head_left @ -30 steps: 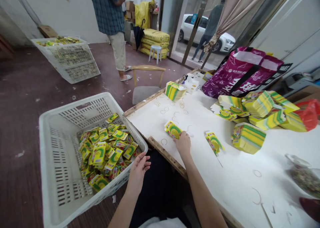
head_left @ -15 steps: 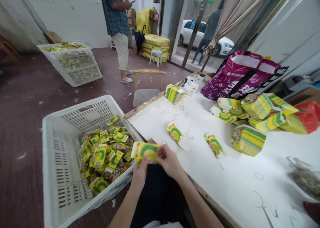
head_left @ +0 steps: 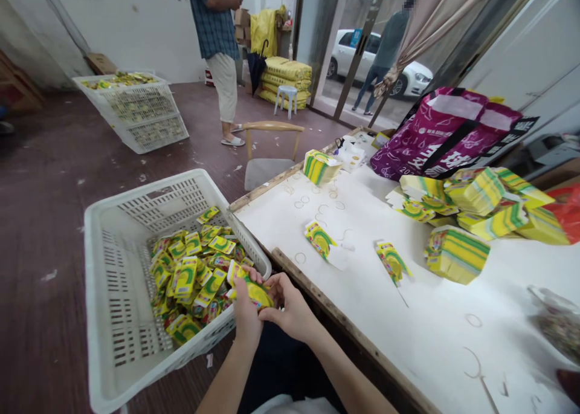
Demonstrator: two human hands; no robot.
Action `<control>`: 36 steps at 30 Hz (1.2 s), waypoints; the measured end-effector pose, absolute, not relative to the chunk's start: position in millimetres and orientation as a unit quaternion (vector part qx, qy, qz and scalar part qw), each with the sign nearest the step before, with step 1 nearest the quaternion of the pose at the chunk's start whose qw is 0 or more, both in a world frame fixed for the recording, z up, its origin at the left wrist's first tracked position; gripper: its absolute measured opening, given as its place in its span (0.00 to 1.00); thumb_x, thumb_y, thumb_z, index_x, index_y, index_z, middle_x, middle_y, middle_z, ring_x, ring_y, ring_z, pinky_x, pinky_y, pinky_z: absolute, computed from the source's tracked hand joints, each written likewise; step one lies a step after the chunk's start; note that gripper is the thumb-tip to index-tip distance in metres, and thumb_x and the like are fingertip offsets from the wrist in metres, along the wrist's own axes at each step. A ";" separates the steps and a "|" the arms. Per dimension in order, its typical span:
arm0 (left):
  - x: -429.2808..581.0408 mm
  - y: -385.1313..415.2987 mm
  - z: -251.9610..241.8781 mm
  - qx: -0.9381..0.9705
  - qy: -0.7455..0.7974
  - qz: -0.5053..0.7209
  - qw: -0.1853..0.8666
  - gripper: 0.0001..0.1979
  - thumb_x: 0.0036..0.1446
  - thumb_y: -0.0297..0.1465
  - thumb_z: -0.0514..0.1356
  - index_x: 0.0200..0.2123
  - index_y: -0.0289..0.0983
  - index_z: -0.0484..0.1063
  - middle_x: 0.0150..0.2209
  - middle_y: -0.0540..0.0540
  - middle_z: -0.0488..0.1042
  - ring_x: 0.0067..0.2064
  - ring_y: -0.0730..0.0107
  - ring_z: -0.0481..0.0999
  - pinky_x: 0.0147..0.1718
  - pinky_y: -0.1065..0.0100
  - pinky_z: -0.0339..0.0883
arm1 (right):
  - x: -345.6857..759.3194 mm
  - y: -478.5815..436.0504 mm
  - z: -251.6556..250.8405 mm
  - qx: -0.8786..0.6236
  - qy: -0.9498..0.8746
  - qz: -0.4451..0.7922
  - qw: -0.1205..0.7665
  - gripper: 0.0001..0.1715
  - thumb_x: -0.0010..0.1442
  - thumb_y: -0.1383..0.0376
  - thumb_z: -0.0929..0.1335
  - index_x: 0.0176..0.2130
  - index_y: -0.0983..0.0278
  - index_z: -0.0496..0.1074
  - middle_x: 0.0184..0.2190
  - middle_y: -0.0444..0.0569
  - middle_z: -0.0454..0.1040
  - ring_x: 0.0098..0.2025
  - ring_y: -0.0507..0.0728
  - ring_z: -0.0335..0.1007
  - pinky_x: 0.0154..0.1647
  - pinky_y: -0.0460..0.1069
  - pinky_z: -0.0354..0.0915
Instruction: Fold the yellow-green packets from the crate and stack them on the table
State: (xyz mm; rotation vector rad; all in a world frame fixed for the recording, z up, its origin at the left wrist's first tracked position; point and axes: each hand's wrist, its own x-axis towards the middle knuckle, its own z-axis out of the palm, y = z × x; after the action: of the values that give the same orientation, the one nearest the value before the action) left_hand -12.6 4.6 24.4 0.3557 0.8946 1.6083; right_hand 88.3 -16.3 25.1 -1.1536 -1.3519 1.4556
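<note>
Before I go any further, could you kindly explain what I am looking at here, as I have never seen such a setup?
Of course. There is no machine, only a person's bare left hand and right hand. The view comes from a camera worn on that person's head, looking forward and down. Both hands hold one yellow-green packet near the rim of a white basket, which contains many similar packets. On the white table lie two separate cartons, stacks of cartons and a purple bag. What the held packet contains, I cannot tell.
</note>
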 end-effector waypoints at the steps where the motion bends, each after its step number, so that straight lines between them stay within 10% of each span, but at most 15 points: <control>1: -12.2 5.2 23.5 0.155 0.394 0.692 0.585 0.27 0.46 0.58 0.66 0.33 0.41 0.68 0.28 0.52 0.66 0.30 0.72 0.68 0.35 0.70 0.70 | 89.4 -15.3 25.4 -0.461 -0.539 0.575 0.409 0.29 0.47 0.56 0.78 0.43 0.60 0.64 0.29 0.39 0.65 0.30 0.51 0.58 0.31 0.47 0.56; 6: -12.8 7.9 26.4 0.185 0.388 0.666 0.610 0.42 0.34 0.66 0.65 0.43 0.41 0.74 0.39 0.44 0.75 0.40 0.59 0.75 0.40 0.62 0.72 | 101.8 -6.2 33.5 -0.462 -0.514 0.556 0.461 0.24 0.52 0.53 0.75 0.42 0.61 0.66 0.28 0.40 0.63 0.30 0.51 0.58 0.31 0.47 0.56; 19: -19.4 6.6 15.3 0.181 0.442 0.657 0.584 0.21 0.40 0.47 0.75 0.30 0.38 0.76 0.31 0.49 0.77 0.34 0.68 0.76 0.37 0.68 0.71 | 115.2 -4.2 38.2 -0.535 -0.595 0.397 0.450 0.07 0.63 0.63 0.67 0.36 0.61 0.75 0.29 0.45 0.73 0.31 0.54 0.67 0.33 0.49 0.63; 23: -53.8 17.6 24.4 0.263 0.413 0.629 0.605 0.36 0.39 0.54 0.72 0.48 0.40 0.76 0.47 0.40 0.78 0.48 0.55 0.77 0.46 0.62 0.71 | 139.9 -0.5 56.0 -0.502 -0.723 0.283 0.381 0.14 0.65 0.69 0.65 0.44 0.57 0.79 0.34 0.49 0.76 0.38 0.58 0.69 0.40 0.52 0.64; 28: -65.6 8.9 41.4 0.529 0.425 0.426 0.599 0.45 0.30 0.33 0.79 0.57 0.42 0.72 0.58 0.39 0.72 0.61 0.47 0.69 0.61 0.58 0.58 | 140.5 -10.0 67.2 -0.440 -0.839 0.172 0.271 0.20 0.64 0.74 0.65 0.44 0.52 0.80 0.35 0.48 0.78 0.41 0.59 0.68 0.54 0.59 0.61; 32: -45.2 -2.2 40.6 0.590 0.465 0.381 0.538 0.31 0.43 0.31 0.73 0.53 0.41 0.73 0.52 0.39 0.75 0.55 0.46 0.73 0.57 0.53 0.62 | 130.0 -16.4 62.1 -0.492 -0.761 0.181 0.383 0.28 0.61 0.68 0.69 0.60 0.53 0.68 0.55 0.52 0.72 0.59 0.63 0.64 0.68 0.65 0.49; 36: -33.6 -7.7 34.5 0.597 0.505 0.384 0.491 0.36 0.42 0.33 0.74 0.55 0.40 0.68 0.50 0.39 0.75 0.51 0.47 0.75 0.53 0.54 0.65 | 125.6 -14.7 45.2 -0.545 -0.568 0.362 0.499 0.38 0.62 0.55 0.69 0.67 0.60 0.57 0.65 0.58 0.63 0.67 0.65 0.58 0.66 0.64 0.56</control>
State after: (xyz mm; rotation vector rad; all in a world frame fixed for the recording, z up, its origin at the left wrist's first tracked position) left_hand -33.6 -7.7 34.5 1.4500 1.2251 0.9329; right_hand 125.6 -14.7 45.2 -1.3194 -1.3747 0.8772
